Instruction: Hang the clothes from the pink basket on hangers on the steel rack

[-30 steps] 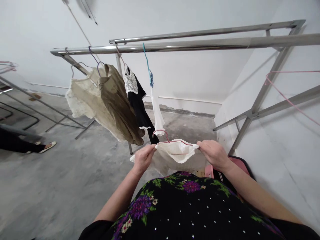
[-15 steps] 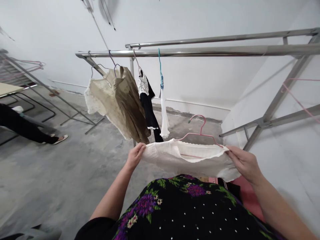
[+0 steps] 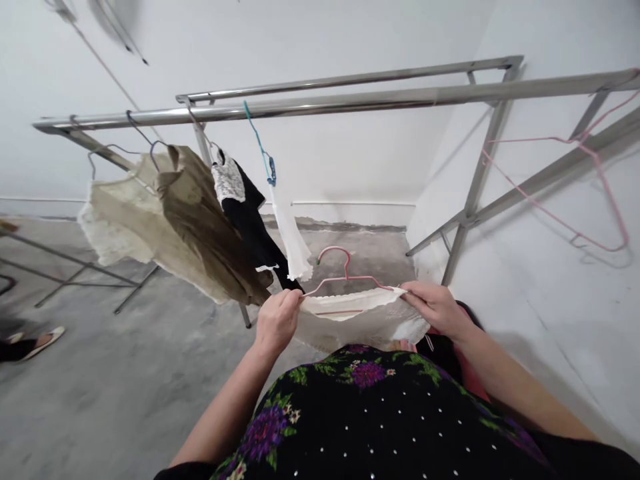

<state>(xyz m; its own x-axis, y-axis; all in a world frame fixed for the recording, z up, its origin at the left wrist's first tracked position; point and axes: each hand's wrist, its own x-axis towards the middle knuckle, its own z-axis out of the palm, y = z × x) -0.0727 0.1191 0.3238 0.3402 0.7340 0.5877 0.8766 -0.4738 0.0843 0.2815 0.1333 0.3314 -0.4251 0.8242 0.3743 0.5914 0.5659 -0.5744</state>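
A white knitted garment point(image 3: 350, 320) is stretched between my two hands in front of my floral black dress. A pink wire hanger point(image 3: 345, 270) sits inside its neck opening, hook up. My left hand point(image 3: 277, 320) is closed on the garment's left edge. My right hand point(image 3: 435, 308) pinches its right edge. Above runs a steel drying rack rail point(image 3: 310, 105). From it hang a cream lace top point(image 3: 115, 217), an olive-brown garment point(image 3: 200, 220), a black and white garment point(image 3: 245, 213) and a thin white piece point(image 3: 290, 237) on a blue hanger.
The rack's slanted legs point(image 3: 470, 193) stand against the white wall on the right, with empty pink hangers point(image 3: 595, 193) on a side bar. Another person's sandalled foot point(image 3: 35, 341) shows at the far left on the concrete floor. A second rack frame point(image 3: 65, 273) stands behind.
My hands came closer together, slackening the white garment that was stretched wide half a second ago. The view swung to the right, so the hanging clothes now sit further left.
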